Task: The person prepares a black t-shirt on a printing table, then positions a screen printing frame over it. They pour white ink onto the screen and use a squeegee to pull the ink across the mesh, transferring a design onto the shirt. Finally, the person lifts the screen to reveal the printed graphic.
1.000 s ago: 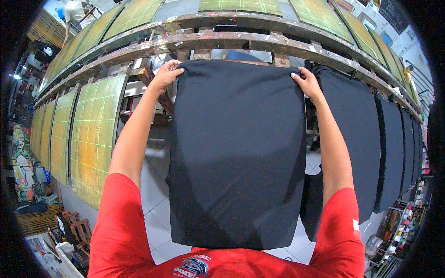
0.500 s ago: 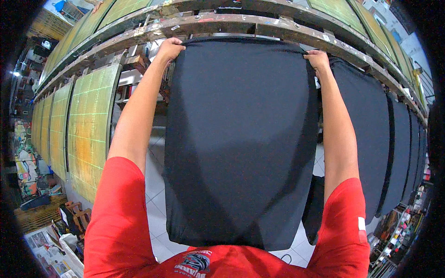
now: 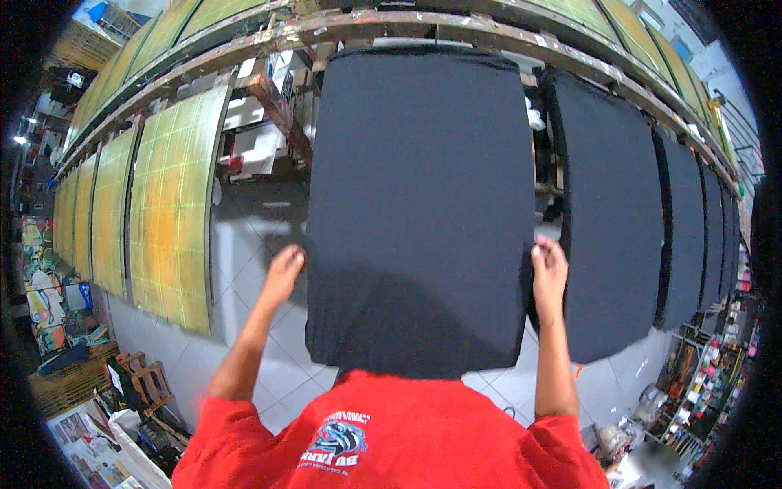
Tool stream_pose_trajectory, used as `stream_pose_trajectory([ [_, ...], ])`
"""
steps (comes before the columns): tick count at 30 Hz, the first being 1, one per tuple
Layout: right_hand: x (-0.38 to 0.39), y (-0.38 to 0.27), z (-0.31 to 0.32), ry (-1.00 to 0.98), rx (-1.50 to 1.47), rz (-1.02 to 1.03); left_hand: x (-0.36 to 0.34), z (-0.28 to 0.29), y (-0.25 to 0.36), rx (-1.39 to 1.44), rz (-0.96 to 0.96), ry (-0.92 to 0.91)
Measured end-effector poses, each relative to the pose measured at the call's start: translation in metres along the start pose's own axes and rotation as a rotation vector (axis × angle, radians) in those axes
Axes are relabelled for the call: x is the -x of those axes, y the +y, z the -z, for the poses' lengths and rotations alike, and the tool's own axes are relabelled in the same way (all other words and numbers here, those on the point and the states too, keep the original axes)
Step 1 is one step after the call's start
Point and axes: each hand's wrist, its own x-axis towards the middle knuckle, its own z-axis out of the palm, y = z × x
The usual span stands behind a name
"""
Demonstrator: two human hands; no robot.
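A black cloth (image 3: pixel 419 187) lies stretched smooth over a long flat board in front of me, its near end reaching close to my red shirt. At the cloth's left side edge, below its middle, is my left hand (image 3: pixel 283 273), fingers curled together with the tips at the border. My right hand (image 3: pixel 550 273) is level with it at the right side edge, thumb and fingers pinched on the border. Just how much fabric lies between the fingers is too small to see. Some faint creases run across the cloth's near part.
More boards covered in black cloth (image 3: pixel 615 220) stand in a row to the right. Bare yellow-green boards (image 3: pixel 171 212) line the left. A paint-stained wooden rail (image 3: pixel 358 33) crosses the far end. A shelf of small bottles (image 3: pixel 700 383) is at lower right; a wooden rack (image 3: pixel 147 379) at lower left.
Both hands have let go of the cloth's far corners and come back toward me along its side edges. The cloth now lies flatter, with its far end settled by the rail.
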Motion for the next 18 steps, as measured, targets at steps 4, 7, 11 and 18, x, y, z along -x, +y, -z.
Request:
stream_pose_trajectory([
  [4, 0.136, 0.003, 0.020, 0.022, -0.090, -0.297, 0.133, -0.020, -0.040, 0.587, 0.363, -0.122],
  [7, 0.186, 0.003, 0.014, 0.043, -0.648, -0.617, 0.163, -0.040, -0.038, 0.819, 0.377, -0.036],
  [11, 0.199, 0.009, 0.005, 0.095, -1.142, -0.737, 0.156, -0.052, -0.025, 0.557, 0.066, 0.196],
  [18, 0.196, 0.038, 0.009, 0.344, -0.822, -0.489, 0.158, -0.051, -0.021, -0.245, -0.264, 0.408],
])
